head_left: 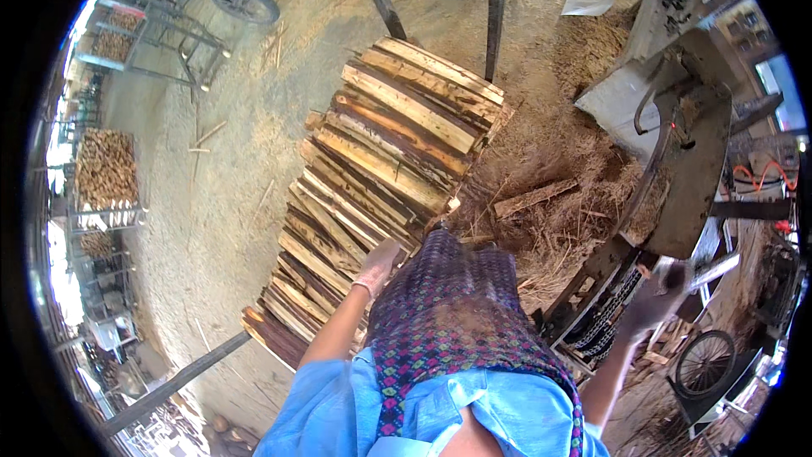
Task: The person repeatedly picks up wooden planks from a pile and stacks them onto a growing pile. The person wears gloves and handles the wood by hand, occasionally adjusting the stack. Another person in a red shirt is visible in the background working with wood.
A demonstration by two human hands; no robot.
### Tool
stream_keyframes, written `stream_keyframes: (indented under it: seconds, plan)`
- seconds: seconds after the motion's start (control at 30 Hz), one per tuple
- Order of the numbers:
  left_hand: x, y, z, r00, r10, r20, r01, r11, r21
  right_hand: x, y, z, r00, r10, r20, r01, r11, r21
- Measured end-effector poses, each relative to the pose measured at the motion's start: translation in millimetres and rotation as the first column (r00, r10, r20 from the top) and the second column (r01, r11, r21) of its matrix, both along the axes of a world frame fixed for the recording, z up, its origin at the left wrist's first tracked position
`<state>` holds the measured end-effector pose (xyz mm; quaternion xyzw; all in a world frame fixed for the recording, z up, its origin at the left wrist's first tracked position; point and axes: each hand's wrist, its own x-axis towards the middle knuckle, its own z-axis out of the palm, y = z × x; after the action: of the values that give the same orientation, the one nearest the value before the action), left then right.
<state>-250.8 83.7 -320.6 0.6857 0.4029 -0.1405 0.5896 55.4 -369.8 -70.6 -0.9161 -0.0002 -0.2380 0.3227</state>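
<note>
"Left hand point(378, 266), gloved, rests along the edge of the wood pile point(381, 172), fingers nearly straight. Holding anything?"

"Can't tell. Right hand point(662, 292) is blurred below the metal chute point(689, 169), lower right; its grip is unclear too."

"Where's the pile, and how far along?"

"Centre of the frame, reaching lower left. Plenty seems left stacked; how much is done doesn't show."

"Which way do the pieces point?"

"Long axes mostly slope from upper left to lower right."

Runs from upper center to lower left as a long row of rough wooden slats point(381, 170), pale cream to dark brown, packed side by side and overlapping in places.
</note>
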Motion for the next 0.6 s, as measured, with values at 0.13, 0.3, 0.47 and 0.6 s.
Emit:
stream_keyframes:
  seconds: [0.13, 0.3, 0.47, 0.6]
  plan:
    - [-9, 1, 28, 0.976, -0.151, -0.158, 0.159, 0.987, 0.035, -29, 132, -44, 0.785, 0.44, -0.436, -0.509, 0.859, -0.049]
    - [-81, 7, -12, 0.979, 0.064, -0.192, -0.061, 0.998, 0.019, 91, 252, -178, 0.335, 0.53, -0.779, -0.341, 0.839, 0.424]
    - [-86, 7, 79, 0.68, 0.675, -0.286, -0.721, 0.687, -0.091, 216, 313, -327, 0.451, 0.389, -0.803, -0.675, 0.737, -0.022]
    - [-162, -24, 79, 0.554, 0.703, -0.445, -0.754, 0.65, 0.088, 235, 388, -330, 0.293, 0.27, -0.917, -0.645, 0.764, 0.02]
